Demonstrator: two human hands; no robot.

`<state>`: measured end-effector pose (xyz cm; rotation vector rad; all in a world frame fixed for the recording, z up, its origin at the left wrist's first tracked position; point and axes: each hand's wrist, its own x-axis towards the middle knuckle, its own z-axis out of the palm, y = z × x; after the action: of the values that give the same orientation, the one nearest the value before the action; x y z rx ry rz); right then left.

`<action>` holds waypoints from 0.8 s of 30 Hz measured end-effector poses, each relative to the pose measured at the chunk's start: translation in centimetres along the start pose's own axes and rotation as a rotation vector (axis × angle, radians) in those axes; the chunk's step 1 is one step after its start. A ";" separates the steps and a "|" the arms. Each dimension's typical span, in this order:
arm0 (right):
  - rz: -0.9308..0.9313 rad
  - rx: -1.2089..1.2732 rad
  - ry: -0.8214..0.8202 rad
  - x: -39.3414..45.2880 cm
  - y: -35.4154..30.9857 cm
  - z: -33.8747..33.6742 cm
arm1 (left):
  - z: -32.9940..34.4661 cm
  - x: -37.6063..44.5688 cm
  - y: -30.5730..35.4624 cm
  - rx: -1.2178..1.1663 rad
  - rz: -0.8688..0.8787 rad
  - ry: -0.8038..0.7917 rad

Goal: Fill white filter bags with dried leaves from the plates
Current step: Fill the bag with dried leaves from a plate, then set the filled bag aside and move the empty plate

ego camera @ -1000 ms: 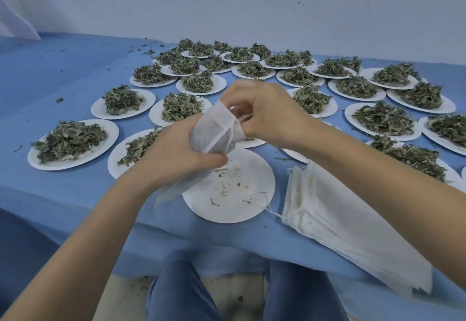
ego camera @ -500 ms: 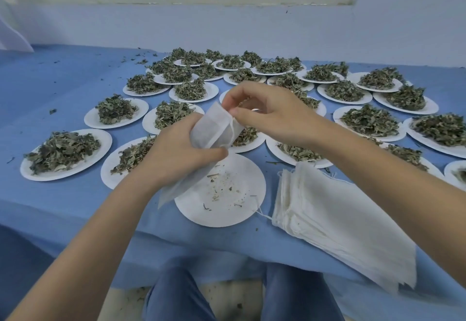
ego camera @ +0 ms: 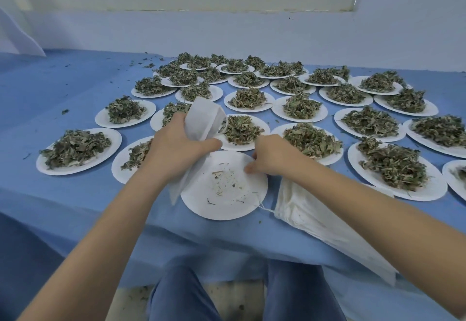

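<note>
My left hand (ego camera: 177,148) grips a white filter bag (ego camera: 203,121) around its middle, with the mouth pointing up and away and the tail hanging over a nearly empty white plate (ego camera: 227,207). That plate holds only leaf crumbs. My right hand (ego camera: 269,156) is at its right rim, fingers curled and pinching the edge. Just behind the hands stand plates heaped with dried leaves (ego camera: 240,129), and another heap of leaves (ego camera: 311,141) lies beside my right hand.
A stack of flat white filter bags (ego camera: 327,224) lies at the right, under my right forearm, reaching the table's front edge. Several more leaf plates cover the blue cloth (ego camera: 63,86) back to the wall. Loose leaf bits lie at the far left. My knees show below the edge.
My right hand left the bag's mouth and dropped to the right rim of the nearly empty plate. My left hand kept its grip on the bag, whose mouth now stands upright.
</note>
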<state>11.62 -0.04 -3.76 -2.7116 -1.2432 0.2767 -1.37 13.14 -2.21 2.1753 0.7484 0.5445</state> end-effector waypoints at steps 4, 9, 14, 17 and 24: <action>0.116 0.324 -0.083 -0.4 1.4 -1.4 | -0.4 0.0 0.2 -0.006 -0.028 -0.029; 0.228 0.898 -0.088 -0.2 3.0 -3.5 | -1.5 0.4 1.3 -0.068 0.023 -0.023; 0.250 1.043 0.038 1.6 2.7 -6.3 | -3.7 3.4 2.7 -0.030 0.071 0.038; 0.240 1.035 0.085 4.1 1.4 -8.0 | -5.4 6.7 3.5 -0.055 0.019 0.016; 0.214 1.103 0.182 14.5 -4.2 -10.1 | -9.8 16.8 0.5 0.026 -0.142 0.251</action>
<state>20.10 13.11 5.44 -1.8210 -0.4777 0.5269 5.45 29.07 6.62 2.0801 1.0412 0.7451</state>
